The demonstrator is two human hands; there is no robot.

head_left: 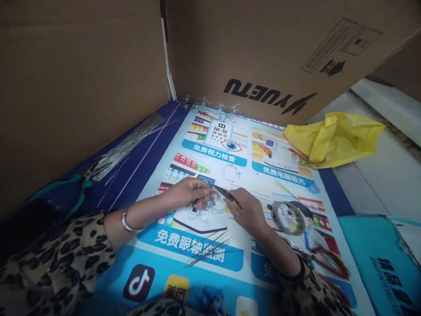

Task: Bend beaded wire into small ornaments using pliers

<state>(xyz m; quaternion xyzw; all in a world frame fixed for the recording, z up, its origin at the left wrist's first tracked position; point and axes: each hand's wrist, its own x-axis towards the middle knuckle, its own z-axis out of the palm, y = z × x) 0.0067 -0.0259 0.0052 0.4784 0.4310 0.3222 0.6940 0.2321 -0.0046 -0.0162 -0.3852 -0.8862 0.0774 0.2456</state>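
My left hand [188,192] is closed in a pinch on a small wire piece with beads [204,205], held just above a printed poster [210,145] that covers the work surface. My right hand [249,210] grips small yellow-handled pliers [226,195]; their tip points left and meets the wire piece at my left fingertips. Thin wire loops [200,215] lie under both hands. A finished wire ring with beads [232,173] lies just beyond the hands. A silver bangle [126,220] is on my left wrist.
A bundle of straight wires [126,147] and teal pliers [70,186] lie at the left. A coil of wire [288,217] and red-handled scissors [329,262] sit to the right. A yellow plastic bag [332,137] lies at back right. Cardboard walls [82,74] stand behind. Loose wire pieces [207,250] lie near me.
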